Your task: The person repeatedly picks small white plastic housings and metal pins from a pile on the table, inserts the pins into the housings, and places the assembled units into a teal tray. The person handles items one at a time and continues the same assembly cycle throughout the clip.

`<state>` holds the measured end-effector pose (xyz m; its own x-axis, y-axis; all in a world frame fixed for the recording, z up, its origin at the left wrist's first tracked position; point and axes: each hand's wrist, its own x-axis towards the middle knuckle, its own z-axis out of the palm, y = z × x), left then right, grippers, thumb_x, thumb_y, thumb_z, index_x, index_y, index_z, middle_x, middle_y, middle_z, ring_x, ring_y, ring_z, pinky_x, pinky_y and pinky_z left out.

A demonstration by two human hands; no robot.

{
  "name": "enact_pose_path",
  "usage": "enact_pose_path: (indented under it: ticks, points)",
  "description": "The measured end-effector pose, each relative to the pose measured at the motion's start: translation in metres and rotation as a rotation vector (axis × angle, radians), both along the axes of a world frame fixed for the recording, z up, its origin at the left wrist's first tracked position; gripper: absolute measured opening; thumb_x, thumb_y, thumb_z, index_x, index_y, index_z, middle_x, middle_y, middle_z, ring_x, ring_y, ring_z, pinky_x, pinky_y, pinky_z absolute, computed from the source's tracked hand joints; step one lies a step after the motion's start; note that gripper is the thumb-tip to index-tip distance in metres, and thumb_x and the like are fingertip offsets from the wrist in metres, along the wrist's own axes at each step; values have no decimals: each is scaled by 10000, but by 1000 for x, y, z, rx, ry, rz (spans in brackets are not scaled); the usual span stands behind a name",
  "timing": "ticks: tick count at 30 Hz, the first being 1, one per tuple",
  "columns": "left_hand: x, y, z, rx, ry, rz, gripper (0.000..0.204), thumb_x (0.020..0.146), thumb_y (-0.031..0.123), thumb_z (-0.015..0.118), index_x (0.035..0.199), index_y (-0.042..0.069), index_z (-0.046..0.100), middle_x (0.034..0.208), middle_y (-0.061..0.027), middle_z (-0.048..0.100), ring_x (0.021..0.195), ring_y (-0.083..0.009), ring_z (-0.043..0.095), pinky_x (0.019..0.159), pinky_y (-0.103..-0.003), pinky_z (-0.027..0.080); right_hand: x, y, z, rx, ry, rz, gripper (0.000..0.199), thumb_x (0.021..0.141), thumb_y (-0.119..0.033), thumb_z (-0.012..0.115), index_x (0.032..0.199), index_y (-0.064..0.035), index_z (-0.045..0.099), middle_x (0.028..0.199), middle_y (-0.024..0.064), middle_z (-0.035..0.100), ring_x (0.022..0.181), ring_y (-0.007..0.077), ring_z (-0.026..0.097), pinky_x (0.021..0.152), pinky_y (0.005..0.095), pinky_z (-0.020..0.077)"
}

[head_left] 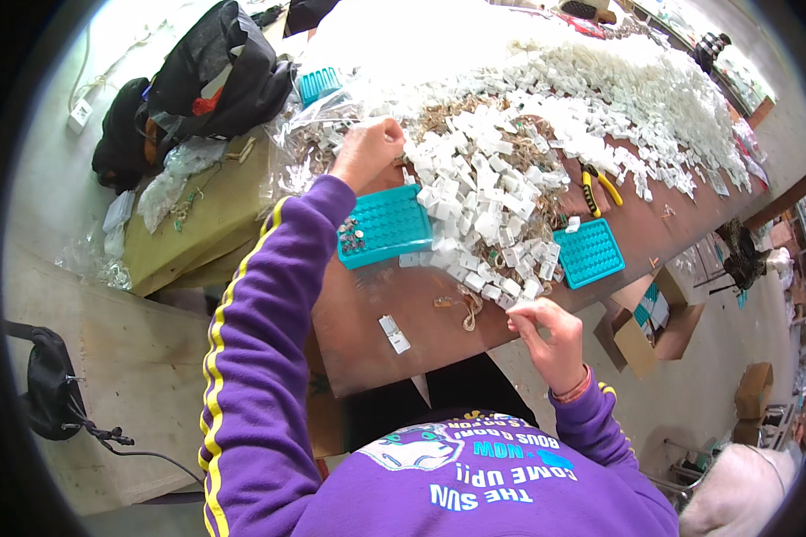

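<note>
My right hand (553,338) hangs at the bench (421,345) near edge, fingers pinched on something too small to make out. Two white clips (394,334) lie alone just left of it. Further in, a teal tray (383,226) sits mid-bench, another (588,252) to its right. My left hand (367,152) is closed in a fist, digging into the clip pile (546,98) beyond; I cannot tell what it holds.

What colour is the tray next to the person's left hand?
The tray is teal, seen in the head view, just below the left hand.
</note>
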<state>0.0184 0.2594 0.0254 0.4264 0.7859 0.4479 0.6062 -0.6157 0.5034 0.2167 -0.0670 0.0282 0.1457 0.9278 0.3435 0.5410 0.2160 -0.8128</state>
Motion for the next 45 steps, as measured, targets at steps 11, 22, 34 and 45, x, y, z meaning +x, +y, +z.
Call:
enact_pose_path:
  ticks: [11, 22, 34, 45]
  points:
    - [-28, -100, 36, -611, -1031, -283, 90, 858, 56, 544, 809, 53, 469, 867, -99, 677, 797, -198, 655, 770, -315, 526, 88, 142, 27, 204, -322, -106, 191, 846, -133, 650, 1023, -69, 685, 929, 113, 690, 774, 236, 669, 679, 324, 523]
    - [-50, -239, -8, -1081, -1525, -116, 294, 972, 117, 504, 1249, 24, 470, 908, -1, 568, 870, -95, 596, 880, -313, 525, 119, 250, 26, -128, 261, -20, 149, 833, -40, 668, 967, 18, 696, 775, 49, 681, 596, 70, 588, 548, 197, 468]
    - [-44, -297, -39, -664, -696, 187, 119, 927, 32, 482, 970, 16, 591, 865, -45, 599, 771, -117, 558, 722, -255, 455, 105, 231, 100, 178, 397, 29, 165, 898, -19, 582, 1040, 10, 661, 913, 92, 678, 771, 152, 678, 730, 251, 566]
    - [-3, -275, -37, -1154, -1387, -145, 116, 954, 75, 471, 1065, 85, 503, 862, -30, 572, 839, -131, 583, 803, -318, 490, 107, 227, 68, -108, 338, 59, 162, 903, -21, 589, 1046, 27, 650, 932, 98, 676, 816, 156, 672, 774, 253, 564]
